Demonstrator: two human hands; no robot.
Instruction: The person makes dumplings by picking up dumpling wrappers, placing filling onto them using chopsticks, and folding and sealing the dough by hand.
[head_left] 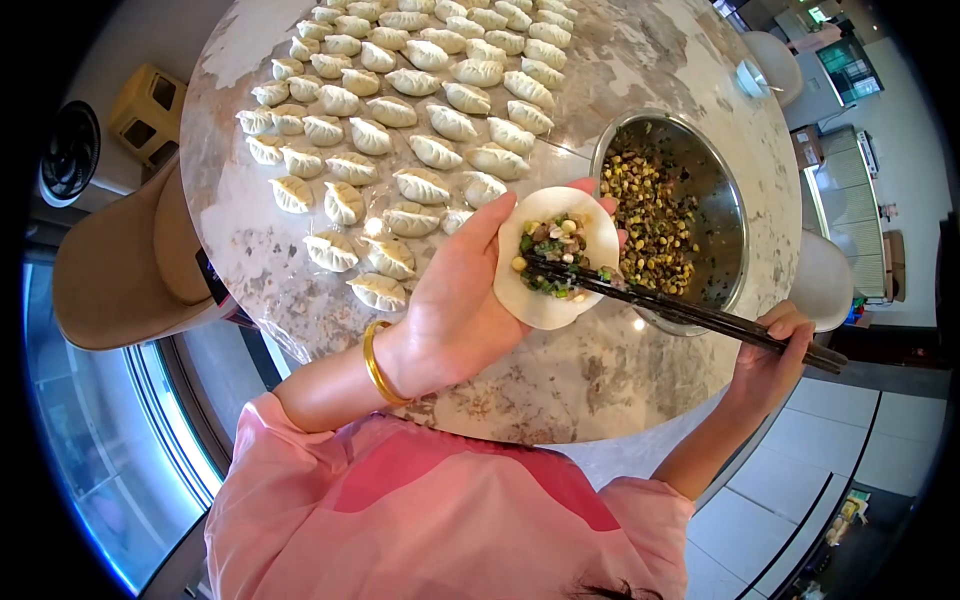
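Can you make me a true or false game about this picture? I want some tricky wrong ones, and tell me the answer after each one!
1. The left hand holds a round wrapper. True.
2. The chopsticks are in the left hand. False: the right hand holds the chopsticks.
3. There is a gold bracelet on the left wrist. True.
4. The metal bowl is empty. False: the metal bowl has chopped filling in it.
5. The folded dumplings are stacked in a tall pile. False: they lie spread out on the table.
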